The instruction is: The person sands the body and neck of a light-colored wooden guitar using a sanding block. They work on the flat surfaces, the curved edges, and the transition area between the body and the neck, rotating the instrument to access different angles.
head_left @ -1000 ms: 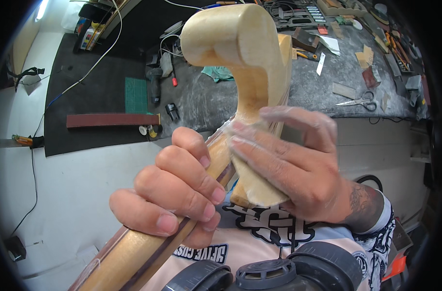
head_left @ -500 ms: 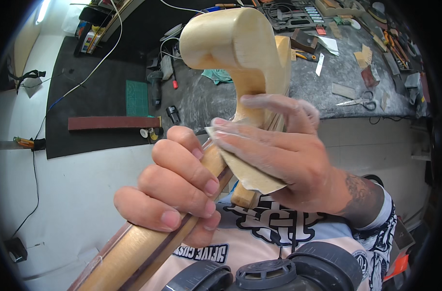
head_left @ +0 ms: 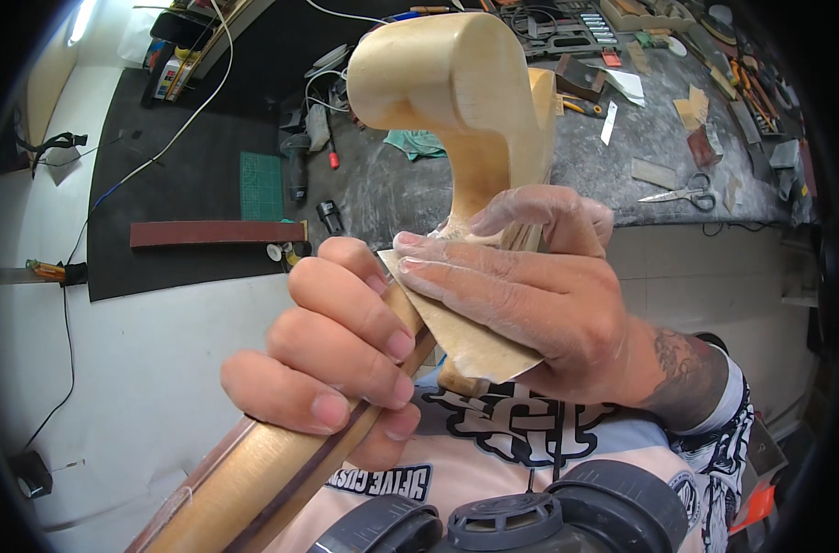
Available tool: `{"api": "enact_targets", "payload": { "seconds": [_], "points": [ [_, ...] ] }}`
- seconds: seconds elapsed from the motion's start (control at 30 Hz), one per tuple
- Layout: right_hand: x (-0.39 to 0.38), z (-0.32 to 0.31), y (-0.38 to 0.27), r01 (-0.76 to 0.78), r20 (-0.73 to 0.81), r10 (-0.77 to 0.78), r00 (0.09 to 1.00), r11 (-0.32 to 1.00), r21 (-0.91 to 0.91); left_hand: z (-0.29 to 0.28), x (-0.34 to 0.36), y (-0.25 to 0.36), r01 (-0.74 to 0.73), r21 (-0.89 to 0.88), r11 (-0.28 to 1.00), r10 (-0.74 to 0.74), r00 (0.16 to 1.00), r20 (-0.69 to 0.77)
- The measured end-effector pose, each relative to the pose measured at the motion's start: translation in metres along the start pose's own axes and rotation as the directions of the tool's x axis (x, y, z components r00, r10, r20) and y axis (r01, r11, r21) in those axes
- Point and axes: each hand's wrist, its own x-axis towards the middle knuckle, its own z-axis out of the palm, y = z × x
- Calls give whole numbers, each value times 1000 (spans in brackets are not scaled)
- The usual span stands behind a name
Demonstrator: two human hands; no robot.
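Observation:
My left hand has its fingers wrapped round a long wooden shaft with a dark stripe, running from the lower left to a pale, smooth, curved wooden head. My right hand, whitened by dust, presses a tan sheet of sandpaper onto the shaft just above my left fingers, near the narrow curved part below the head. One bent finger rests higher, by that curve. The sheet and fingers hide part of the shaft. A grey respirator shows at the lower edge, in front of my printed shirt.
Behind lies a dusty grey worktable with scissors, paper scraps, a socket set and hand tools. A dark red sanding bar lies on a black mat at left, near a green cutting mat.
My right hand and the sandpaper have moved left over the shaft, toward my left fingers, compared with a second ago. My left hand has barely moved on the shaft.

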Motion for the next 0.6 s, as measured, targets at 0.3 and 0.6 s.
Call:
{"api": "enact_targets", "payload": {
  "seconds": [0.3,0.6],
  "points": [
    [-12,-23,18,146,65,-131,989,914,-378,-20,4,3,98,59,993,-108,976,189],
    [-7,-18,15,83,46,-74,996,963,-257,-16,2,1,94,30,995,-98,978,182]
  ]
}}
